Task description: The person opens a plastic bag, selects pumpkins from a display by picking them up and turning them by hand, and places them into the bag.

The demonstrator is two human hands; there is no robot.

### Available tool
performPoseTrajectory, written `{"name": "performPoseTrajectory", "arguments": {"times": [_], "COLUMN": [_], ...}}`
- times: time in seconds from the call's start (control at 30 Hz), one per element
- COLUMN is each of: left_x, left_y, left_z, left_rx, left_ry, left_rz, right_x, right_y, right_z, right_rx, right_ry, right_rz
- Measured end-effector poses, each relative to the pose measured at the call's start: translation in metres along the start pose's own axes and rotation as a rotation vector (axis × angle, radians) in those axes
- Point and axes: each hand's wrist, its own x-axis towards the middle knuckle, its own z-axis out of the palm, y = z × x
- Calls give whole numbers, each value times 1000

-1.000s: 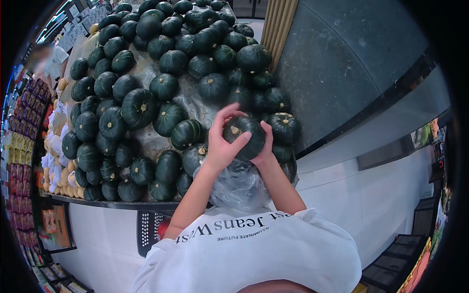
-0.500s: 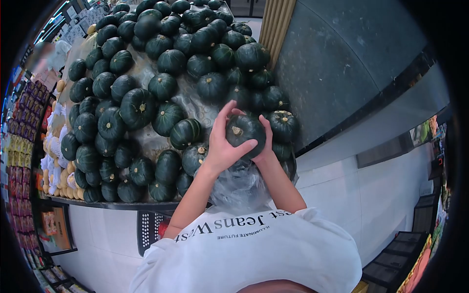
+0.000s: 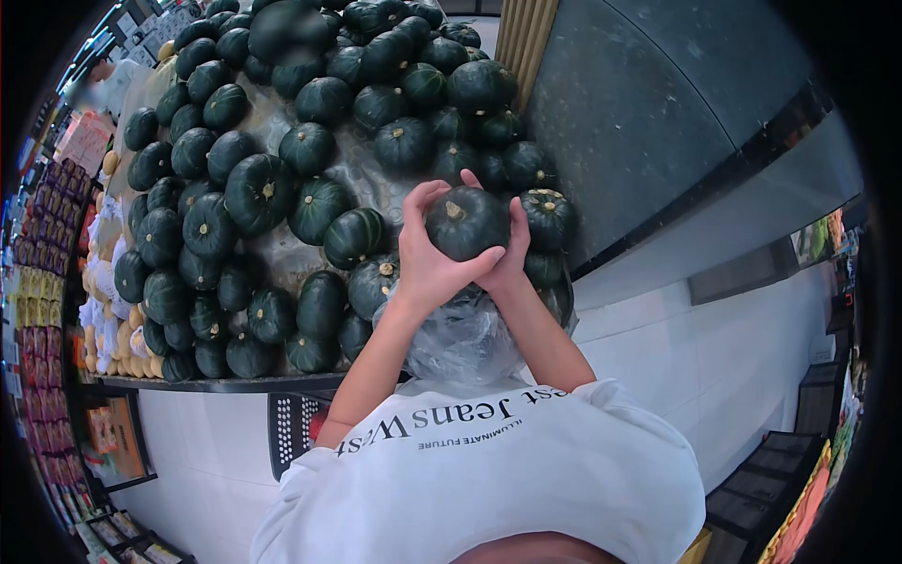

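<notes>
Between both hands I hold a dark green kabocha squash [image 3: 468,226], its pale stem facing up and to the left. My left hand [image 3: 429,249] wraps its left side, with the thumb across the lower front. On the right side, my right hand [image 3: 510,246] curves round it, partly hidden behind the squash. Below the hands, a clear plastic bag [image 3: 464,340] hangs between my forearms; what it contains I cannot make out. A striped squash [image 3: 354,237] lies to the left of my left hand, and another squash [image 3: 548,219] sits just right of my right hand.
A display table [image 3: 272,383] carries a heap of many squashes. Yellowish produce with white foam nets [image 3: 111,282] lies along its left edge. A dark panel [image 3: 648,122] borders the right. Packaged goods [image 3: 42,226] fill shelves at far left, where a person [image 3: 120,83] stands.
The held squash has turned slightly and risen a little in view, still between both hands. The camera view has shifted slightly. The person at the far left shows more now.
</notes>
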Motion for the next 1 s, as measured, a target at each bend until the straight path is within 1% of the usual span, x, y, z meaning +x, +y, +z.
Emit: {"name": "performPoseTrajectory", "arguments": {"times": [0.03, 0.13, 0.2, 0.27, 0.33, 0.37, 0.43, 0.47, 0.57, 0.63, 0.7, 0.73, 0.83, 0.93, 0.97, 1.0], "left_x": [-1, 0, 0, 1, 3, 3, 2, 3, 3, 0, -1, -1, 2, 0, 1, 1], "left_y": [-1, -6, -6, -1, 10, 13, 13, 14, 13, 7, 1, -2, 1, 4, 4, 5], "left_z": [0, -1, -1, -3, -6, -7, -6, -5, -5, -4, -1, 0, 2, -1, -1, -2], "left_rx": [-15, -244, -204, -128, -128, -128, -86, -78, -53, -4, 79, 120, 248, 214, 208, 209], "left_ry": [26, 58, 11, -63, -139, -177, -100, -52, 71, 128, 199, 235, 362, 319, 306, 301], "left_rz": [27, -47, -55, -72, -147, -189, -163, -146, -67, -7, 107, 163, 277, 172, 141, 115], "right_x": [0, 0, 0, 4, 14, 21, 34, 39, 52, 50, 46, 44, 47, 47, 44, 40], "right_y": [1, 2, 0, -1, -5, -8, -13, -13, -12, -8, -3, 0, 14, 20, 18, 15], "right_z": [1, 1, -1, -1, -1, -5, -9, -11, 2, 11, 14, 9, -20, -34, -36, -22], "right_rx": [2, 2, -6, 2, 16, -47, -175, -193, -224, -178, -88, -128, -121, -119, -192, -265], "right_ry": [-8, -12, 7, 116, 236, 278, 371, 377, 284, 174, 58, 13, 49, 88, 128, 164], "right_rz": [3, 17, 40, -47, -135, -175, -248, -228, -133, -1, 162, 196, 248, 295, 280, 265]}}
